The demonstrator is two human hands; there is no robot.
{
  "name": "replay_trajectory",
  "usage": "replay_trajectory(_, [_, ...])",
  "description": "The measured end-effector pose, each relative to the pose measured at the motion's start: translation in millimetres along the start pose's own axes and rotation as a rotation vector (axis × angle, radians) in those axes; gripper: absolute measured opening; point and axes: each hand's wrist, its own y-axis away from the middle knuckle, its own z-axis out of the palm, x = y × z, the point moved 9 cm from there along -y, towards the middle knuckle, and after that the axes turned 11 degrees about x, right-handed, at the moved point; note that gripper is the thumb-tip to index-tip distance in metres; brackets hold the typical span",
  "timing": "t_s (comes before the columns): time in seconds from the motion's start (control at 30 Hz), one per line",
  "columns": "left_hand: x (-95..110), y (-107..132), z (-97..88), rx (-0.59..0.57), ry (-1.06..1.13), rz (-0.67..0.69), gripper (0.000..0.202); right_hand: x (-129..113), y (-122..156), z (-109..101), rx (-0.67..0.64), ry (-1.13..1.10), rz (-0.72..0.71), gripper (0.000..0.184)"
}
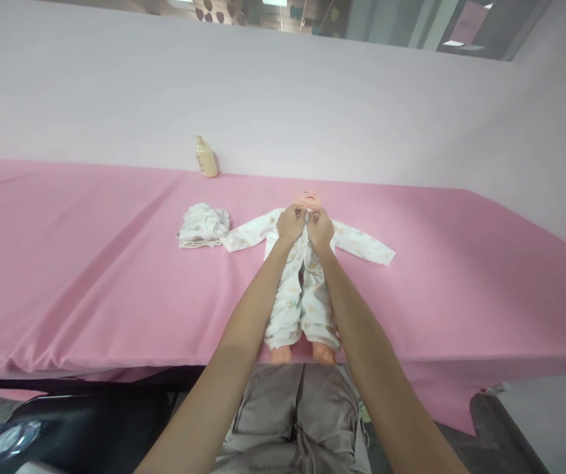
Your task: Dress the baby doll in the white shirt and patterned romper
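A baby doll (309,199) lies on its back, with its bare feet (323,353) near the table's front edge. It is dressed in a white baby romper (287,306) with a small coloured print, sleeves spread out to both sides. At the neckline, just under the doll's chin, my left hand (291,224) pinches one side of the front opening. My right hand (320,227) grips the other side, close beside the left. Fingertips hide the exact spot of cloth. Lower down, the front gapes between the legs.
A folded stack of white printed cloth (204,225) lies to the left, touching the sleeve's end. Behind it stands a pale yellow pump bottle (206,158) by the wall. A pink tablecloth (461,289) covers the table. At lower left is a black chair (95,428).
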Motion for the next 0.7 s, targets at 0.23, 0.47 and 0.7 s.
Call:
replay_trajectory(0.23, [3.1, -0.3, -0.2, 0.019, -0.01, 0.037, 0.02, 6.7, -0.6, 2.2, 0.0, -0.013, 0.051, 0.018])
replay_trajectory(0.47, [3.5, 0.1, 2.2, 0.004, -0.055, 0.054, 0.022, 12.7, -2.5, 3.0, -0.005, -0.057, 0.116, 0.018])
replay_trajectory(0.7, [6.5, 1.4, 0.6, 0.021, -0.093, 0.089, 0.02, 14.5, -3.5, 2.3, -0.013, -0.101, 0.17, 0.015])
